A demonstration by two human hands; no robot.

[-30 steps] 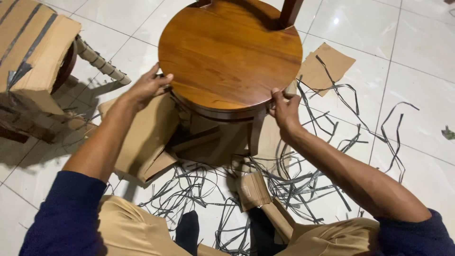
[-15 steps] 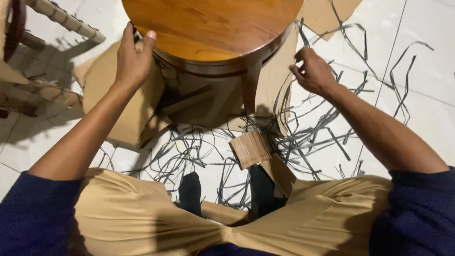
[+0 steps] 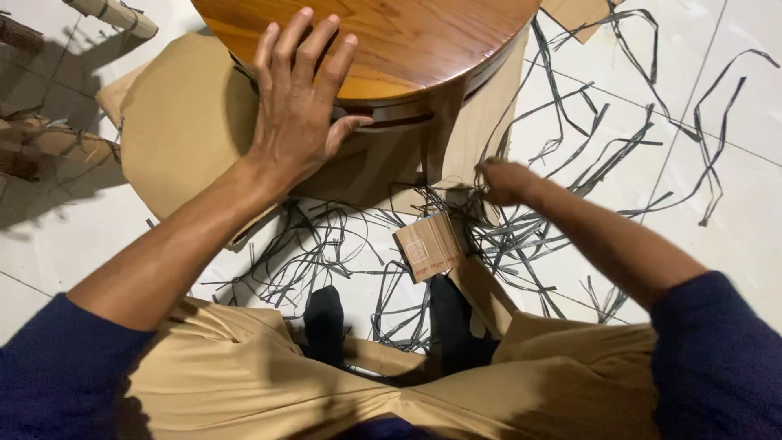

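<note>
Left hand (image 3: 297, 106): grip wide, fingers spread flat on the round wooden table (image 3: 391, 41), thumb hooked against its rim. Top glossy, orange-brown, grained. Right hand (image 3: 503, 181): blurred, grip narrowed near the black plastic straps (image 3: 521, 236); cannot tell if holding. Straps thin, tangled over white floor tiles (image 3: 733, 130). Brown cardboard (image 3: 183, 122) under the table.

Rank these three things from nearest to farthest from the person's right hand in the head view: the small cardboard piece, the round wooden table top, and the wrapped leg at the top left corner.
1. Small cardboard piece: on the floor just below and left of the right hand.
2. Round wooden table top: above the hand, under the left hand.
3. Wrapped leg: far off at the top left corner.
</note>
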